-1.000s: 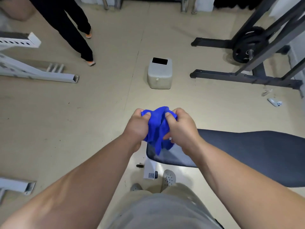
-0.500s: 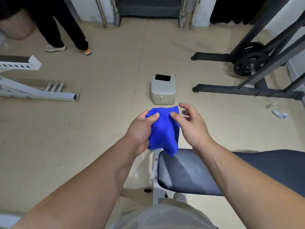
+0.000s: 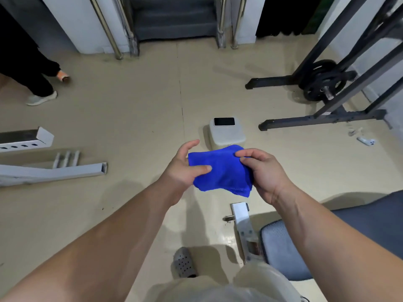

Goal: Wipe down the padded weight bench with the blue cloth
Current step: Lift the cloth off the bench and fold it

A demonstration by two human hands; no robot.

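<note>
A white box (image 3: 226, 136) is sitting on the floor (image 3: 130, 110) just beyond the hands, with a dark phone (image 3: 224, 121) lying on its top. Off to the right a dark rack (image 3: 322, 118) is stretching its feet across the floor, a weight plate (image 3: 322, 80) hanging on it, and a small white gadget (image 3: 368, 141) is lying near its foot. On the left a white metal frame (image 3: 52, 172) is lying low, and another person's shoe (image 3: 41, 99) is showing behind it. Grey stairs (image 3: 174, 18) are rising at the far wall.

The middle of the floor is lying open between the frame and the rack. The bench (image 3: 281, 247) is reaching in from the lower right, its rounded end stopping beside a white support post (image 3: 242, 223) (the wearer's grey clog (image 3: 184, 262) is standing just left of that).

The blue cloth (image 3: 220, 168) is hanging bunched in the air over the floor, past the end of the bench and not touching it. The left hand (image 3: 183, 168) is gripping its left side, thumb pressing on the front and forefinger pointing up clear of it. The right hand (image 3: 263, 171) is pinching its upper right edge with curled fingers.
</note>
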